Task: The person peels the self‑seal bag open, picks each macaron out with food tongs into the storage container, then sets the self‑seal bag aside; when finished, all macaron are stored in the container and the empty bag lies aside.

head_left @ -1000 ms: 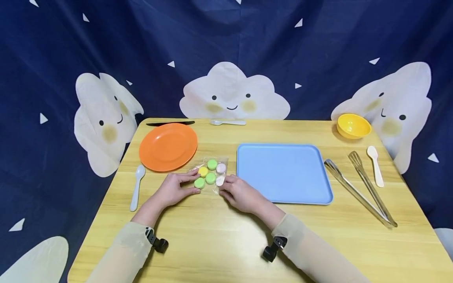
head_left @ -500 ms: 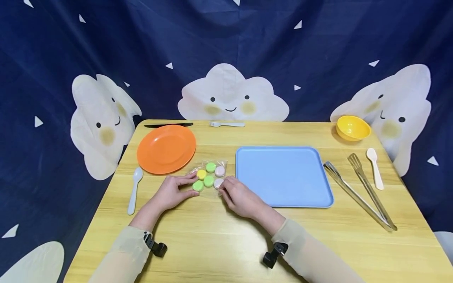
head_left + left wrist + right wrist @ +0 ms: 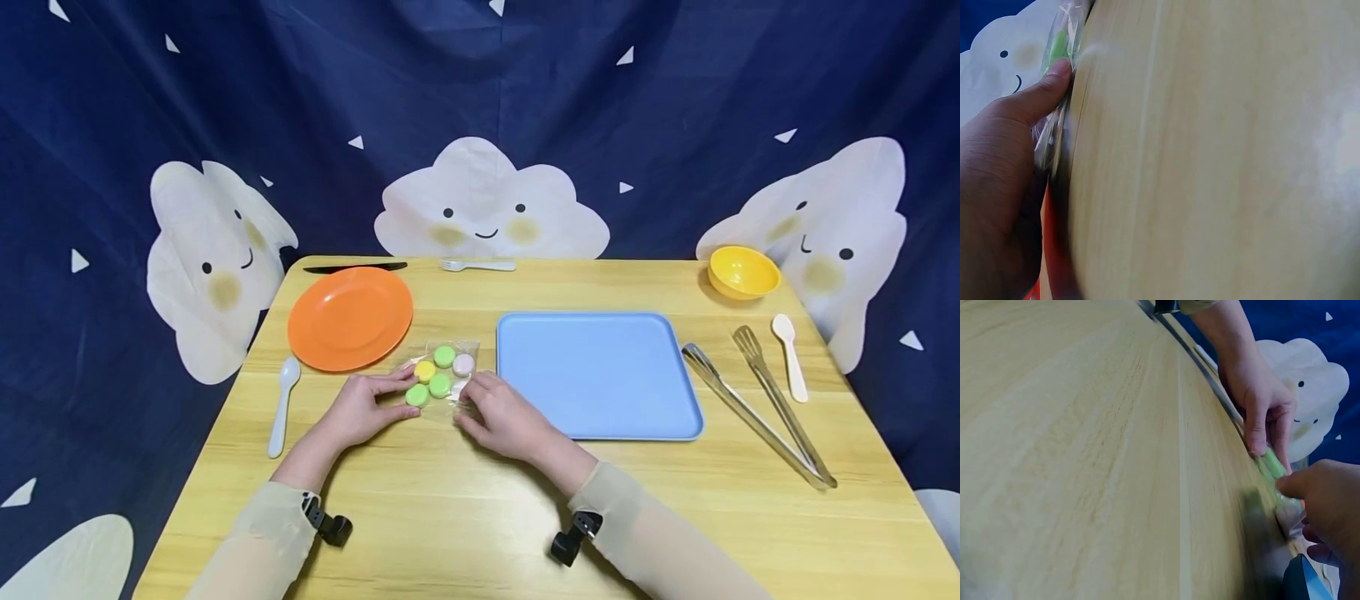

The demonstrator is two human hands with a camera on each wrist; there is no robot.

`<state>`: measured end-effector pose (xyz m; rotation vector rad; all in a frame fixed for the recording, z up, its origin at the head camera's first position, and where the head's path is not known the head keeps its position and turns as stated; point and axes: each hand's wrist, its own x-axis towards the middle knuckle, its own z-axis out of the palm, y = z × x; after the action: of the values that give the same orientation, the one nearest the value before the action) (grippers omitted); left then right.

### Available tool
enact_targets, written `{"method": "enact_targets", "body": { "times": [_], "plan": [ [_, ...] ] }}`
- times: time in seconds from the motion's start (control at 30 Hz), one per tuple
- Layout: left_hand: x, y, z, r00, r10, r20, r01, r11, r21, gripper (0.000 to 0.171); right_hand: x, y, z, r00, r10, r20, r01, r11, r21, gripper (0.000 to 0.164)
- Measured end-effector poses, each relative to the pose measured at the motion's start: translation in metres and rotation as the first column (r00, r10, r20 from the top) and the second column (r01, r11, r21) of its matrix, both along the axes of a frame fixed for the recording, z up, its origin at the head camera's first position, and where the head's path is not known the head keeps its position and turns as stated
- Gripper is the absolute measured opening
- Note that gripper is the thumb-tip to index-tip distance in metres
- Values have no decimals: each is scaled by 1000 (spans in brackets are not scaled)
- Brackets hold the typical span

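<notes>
A clear plastic bag of macarons (image 3: 440, 385) lies flat on the table between my two hands. Through the film I see several round green, yellow and pale lilac pieces. My left hand (image 3: 358, 412) holds the bag's left side, thumb near the front and fingers farther back; the left wrist view has this thumb (image 3: 1054, 78) pressed on the film. At the right edge, the curled fingers of my right hand (image 3: 504, 417) hold the bag and cover a pale macaron. From the right wrist, both hands appear at the bag (image 3: 1272, 464), but the exact contact is partly hidden.
An orange plate (image 3: 350, 318) and a pale blue spoon (image 3: 283, 407) are to the left. Right of the bag lie a blue tray (image 3: 600, 375), metal tongs (image 3: 765, 400), a white spoon (image 3: 791, 358) and a yellow bowl (image 3: 743, 272). A black knife (image 3: 355, 267) and a fork (image 3: 477, 266) sit at the far edge.
My right fingers have shifted slightly over the bag's right edge and cover more of the pale macaron. The left hand keeps its hold. The head view has tilted a little.
</notes>
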<state>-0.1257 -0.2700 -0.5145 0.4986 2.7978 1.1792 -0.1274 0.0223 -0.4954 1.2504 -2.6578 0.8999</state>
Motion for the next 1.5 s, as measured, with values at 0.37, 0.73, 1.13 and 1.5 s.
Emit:
{"method": "enact_targets", "body": {
  "times": [0.37, 0.73, 1.13, 1.5],
  "plan": [
    [0, -1, 2, 1000, -14, 12, 14, 1000, 7, 49, -7, 10, 6, 994, -100, 39, 103, 993, -65, 11],
    [-1, -1, 0, 1000, -15, 6, 15, 1000, -2, 50, -13, 11, 5, 984, -153, 93, 165, 976, -139, 12],
    [1, -2, -2, 1000, -13, -26, 13, 1000, 2, 49, -22, -7, 12, 950, -168, 262, 203, 973, -111, 9],
    [1, -2, -4, 999, -17, -43, 17, 1000, 6, 50, -26, 9, 11, 924, -217, 315, 283, 942, -179, 9]
  ]
}}
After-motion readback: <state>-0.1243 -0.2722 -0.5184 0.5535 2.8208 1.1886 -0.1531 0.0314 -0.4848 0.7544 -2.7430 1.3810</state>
